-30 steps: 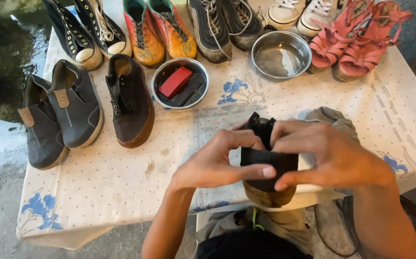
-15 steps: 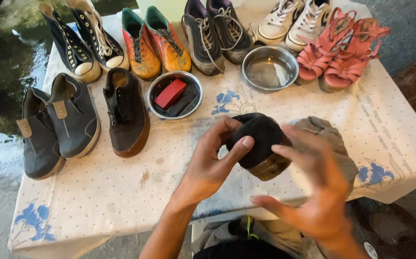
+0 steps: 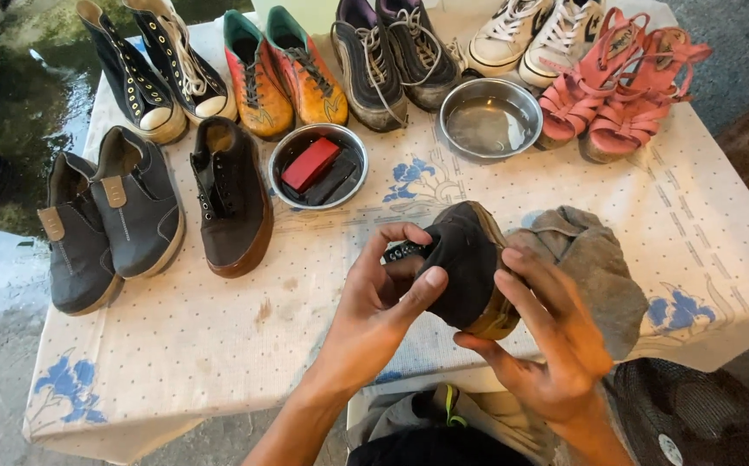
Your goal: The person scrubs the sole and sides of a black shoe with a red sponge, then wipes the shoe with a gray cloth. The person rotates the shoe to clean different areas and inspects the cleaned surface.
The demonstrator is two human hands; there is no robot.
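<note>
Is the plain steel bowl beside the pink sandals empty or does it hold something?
It holds no objects: the plain steel bowl shows only its shiny bottom; whether there is water, cannot tell. The pink sandals stand beside it.

Tabletop point(image 3: 219, 345) under a dotted white cloth. Far edge: black high-tops point(image 3: 154, 65), orange boots point(image 3: 284, 73), dark trainers point(image 3: 391, 56), white sneakers point(image 3: 534, 30), pink sandals point(image 3: 620, 86). Nearer: grey shoes point(image 3: 107, 220), brown-soled shoe point(image 3: 232, 198), bowl with red block point(image 3: 318, 164), water bowl point(image 3: 491, 116), grey rag point(image 3: 594, 267).
</note>
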